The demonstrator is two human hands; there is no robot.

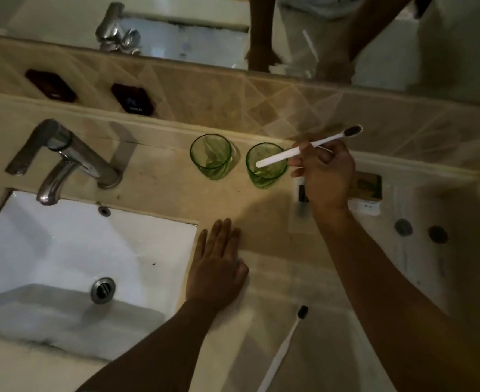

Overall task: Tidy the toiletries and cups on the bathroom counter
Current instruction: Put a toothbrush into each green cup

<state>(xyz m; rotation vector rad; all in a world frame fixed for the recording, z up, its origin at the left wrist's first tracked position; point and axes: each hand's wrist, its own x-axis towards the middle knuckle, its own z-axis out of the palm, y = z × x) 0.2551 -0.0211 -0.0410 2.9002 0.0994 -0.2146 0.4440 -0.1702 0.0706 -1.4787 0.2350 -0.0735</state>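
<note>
Right hand [325,176] grips a white toothbrush [303,148] mid-handle, fingers pinched around it; dark bristle head points up-right toward the tiled backsplash [204,91], handle end hangs over the mouth of the right green cup [265,168], tip inside the rim outline but contact with the glass can't be told. Left green cup [211,157] stands upright just beside it, not touching, both near the counter's back ledge. Left hand [217,267] lies flat and open, palm down on the counter [264,222], fingers together, right at the sink [63,250] edge, holding nothing. Second toothbrush [285,346] lies on the counter near the front, between the two forearms, bristles pointing away from the person, handle cut off by the bottom edge. Bare counter between the left hand and the cups; open strip in front of both cups. Faucet [60,159] left of the cups, well apart. Behind the right hand, a small box [367,188] and white packets, partly covered by the wrist, labels unreadable. Two dark round items [419,230] on the counter far right, blurred, can't identify. Two dark soap dispensers [91,91] on the wall at left. Mirror [204,29] above shows blurred reflections of arms. Right side dim and smeared.
</note>
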